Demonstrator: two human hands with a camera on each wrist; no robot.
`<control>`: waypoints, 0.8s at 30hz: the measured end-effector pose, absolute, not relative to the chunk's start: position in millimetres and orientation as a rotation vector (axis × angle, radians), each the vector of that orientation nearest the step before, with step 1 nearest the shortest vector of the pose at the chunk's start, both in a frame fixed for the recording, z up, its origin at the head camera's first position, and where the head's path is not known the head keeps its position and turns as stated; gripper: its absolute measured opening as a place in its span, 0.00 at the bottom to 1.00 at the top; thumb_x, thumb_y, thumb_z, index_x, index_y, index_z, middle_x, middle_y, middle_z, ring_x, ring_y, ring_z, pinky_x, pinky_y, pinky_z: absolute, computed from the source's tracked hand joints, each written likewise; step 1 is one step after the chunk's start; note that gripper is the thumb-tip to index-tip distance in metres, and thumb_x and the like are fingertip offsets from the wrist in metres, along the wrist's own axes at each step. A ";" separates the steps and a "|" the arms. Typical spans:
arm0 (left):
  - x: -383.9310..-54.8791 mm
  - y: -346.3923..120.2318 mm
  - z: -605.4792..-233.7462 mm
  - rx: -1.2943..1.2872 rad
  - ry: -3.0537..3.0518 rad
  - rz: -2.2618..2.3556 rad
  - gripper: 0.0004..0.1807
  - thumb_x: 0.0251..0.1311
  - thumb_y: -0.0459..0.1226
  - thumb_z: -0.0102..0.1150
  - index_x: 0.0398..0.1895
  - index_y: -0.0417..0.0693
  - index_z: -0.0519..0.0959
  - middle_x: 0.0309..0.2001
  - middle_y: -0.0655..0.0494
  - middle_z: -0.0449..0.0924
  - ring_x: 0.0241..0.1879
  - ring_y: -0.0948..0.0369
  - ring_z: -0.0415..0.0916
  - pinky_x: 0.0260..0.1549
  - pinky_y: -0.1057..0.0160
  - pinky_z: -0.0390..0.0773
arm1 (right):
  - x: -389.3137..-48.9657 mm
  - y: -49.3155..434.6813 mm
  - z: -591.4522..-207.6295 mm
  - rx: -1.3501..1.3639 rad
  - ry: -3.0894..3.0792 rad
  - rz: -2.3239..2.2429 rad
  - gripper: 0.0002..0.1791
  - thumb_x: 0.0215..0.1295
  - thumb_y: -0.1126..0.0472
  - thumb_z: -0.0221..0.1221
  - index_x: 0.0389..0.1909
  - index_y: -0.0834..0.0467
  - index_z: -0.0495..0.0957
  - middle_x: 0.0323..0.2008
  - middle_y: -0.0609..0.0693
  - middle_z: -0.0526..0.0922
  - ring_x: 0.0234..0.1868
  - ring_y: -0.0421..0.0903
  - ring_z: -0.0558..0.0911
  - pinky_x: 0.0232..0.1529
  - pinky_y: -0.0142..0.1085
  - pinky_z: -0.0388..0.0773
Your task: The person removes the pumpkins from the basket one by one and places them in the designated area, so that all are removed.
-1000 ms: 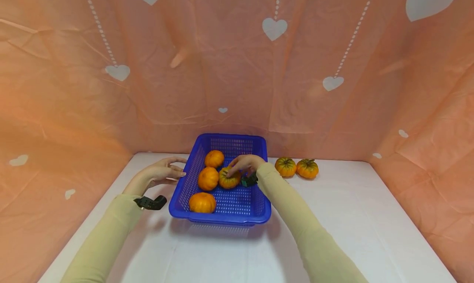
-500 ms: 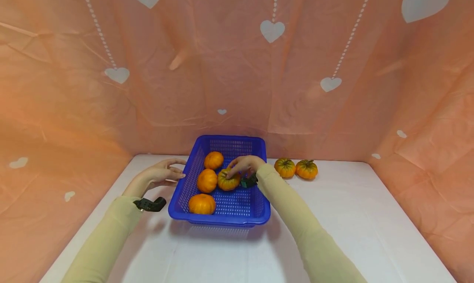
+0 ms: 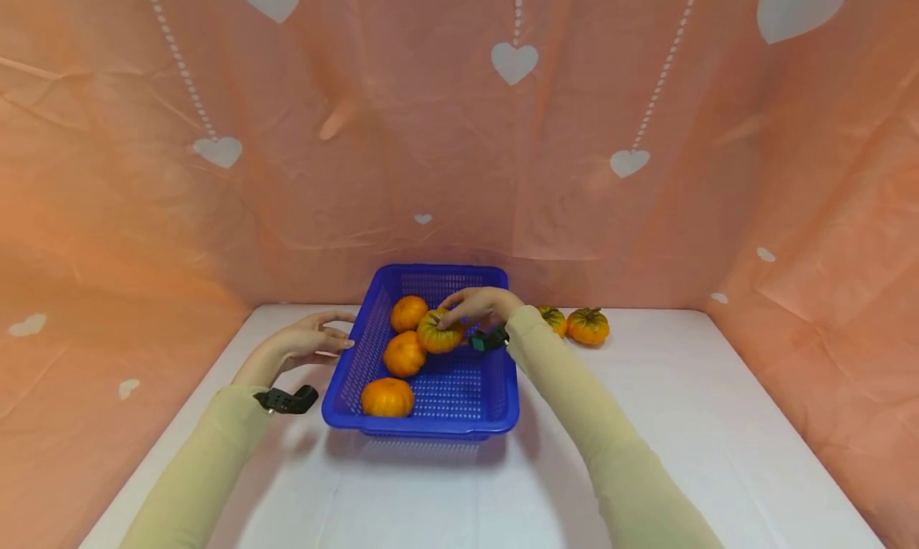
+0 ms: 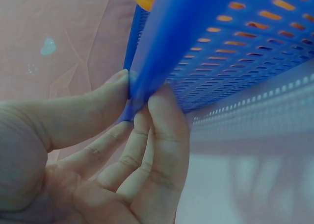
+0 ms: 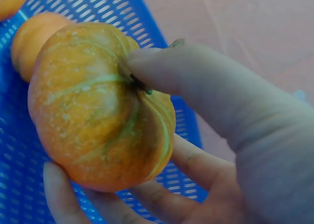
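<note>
A blue perforated plastic basket (image 3: pixel 438 427) stands on the white table. My left hand (image 3: pixel 305 343) pinches its left rim between thumb and fingers, as the left wrist view shows. In my right hand (image 3: pixel 483 303) is a small green-striped orange pumpkin (image 3: pixel 439 332), raised off the basket floor. The right wrist view has the thumb by the stem of this pumpkin (image 5: pixel 98 111) and the fingers curled under it. Along the basket's left side lie three plainer orange ones: a back pumpkin (image 3: pixel 409 314), a middle pumpkin (image 3: pixel 404 354) and a front pumpkin (image 3: pixel 388 398).
Right of the basket, a green-striped pumpkin (image 3: pixel 589 326) sits on the table. Beside it, another striped pumpkin (image 3: pixel 554 319) is partly hidden by my right sleeve. A peach curtain (image 3: pixel 431 158) with white hearts encloses the table (image 3: pixel 646 421) at the back and sides.
My right hand has lifted the striped pumpkin slightly from the basket floor. My left hand stays at the rim. The head view has shifted a little.
</note>
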State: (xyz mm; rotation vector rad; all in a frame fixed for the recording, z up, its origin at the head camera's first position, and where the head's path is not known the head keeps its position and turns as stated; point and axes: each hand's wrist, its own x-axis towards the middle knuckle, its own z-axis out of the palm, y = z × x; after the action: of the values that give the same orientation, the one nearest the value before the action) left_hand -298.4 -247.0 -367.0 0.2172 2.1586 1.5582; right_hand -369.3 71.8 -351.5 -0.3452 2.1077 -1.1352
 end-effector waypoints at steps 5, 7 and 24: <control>-298.6 -248.0 -366.9 0.227 2.157 1.561 0.36 0.65 0.31 0.56 0.71 0.35 0.51 0.46 0.44 0.79 0.41 0.56 0.80 0.44 0.57 0.79 | -369.2 80.2 -342.3 -0.345 1.954 -1.318 0.24 0.62 0.63 0.62 0.59 0.61 0.71 0.48 0.56 0.78 0.43 0.50 0.79 0.58 0.54 0.69; -298.5 -247.8 -367.4 0.222 2.154 1.563 0.36 0.65 0.31 0.56 0.71 0.35 0.51 0.47 0.43 0.78 0.41 0.56 0.80 0.45 0.56 0.79 | -367.9 84.4 -338.1 -0.344 1.930 -1.362 0.25 0.63 0.64 0.62 0.60 0.61 0.69 0.49 0.57 0.77 0.43 0.50 0.79 0.59 0.56 0.66; -299.4 -249.2 -370.3 0.235 2.158 1.561 0.35 0.65 0.31 0.56 0.70 0.35 0.52 0.47 0.43 0.78 0.41 0.57 0.79 0.44 0.56 0.79 | -361.7 132.1 -309.3 -0.313 2.036 -1.429 0.30 0.62 0.61 0.63 0.64 0.57 0.66 0.56 0.58 0.71 0.49 0.53 0.78 0.56 0.52 0.72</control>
State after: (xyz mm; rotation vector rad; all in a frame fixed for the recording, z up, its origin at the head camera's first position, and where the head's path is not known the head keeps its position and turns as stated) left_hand -299.4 -249.2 -370.3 0.2354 2.1585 1.5611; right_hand -361.7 132.1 -309.3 -0.3131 2.0355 -1.4290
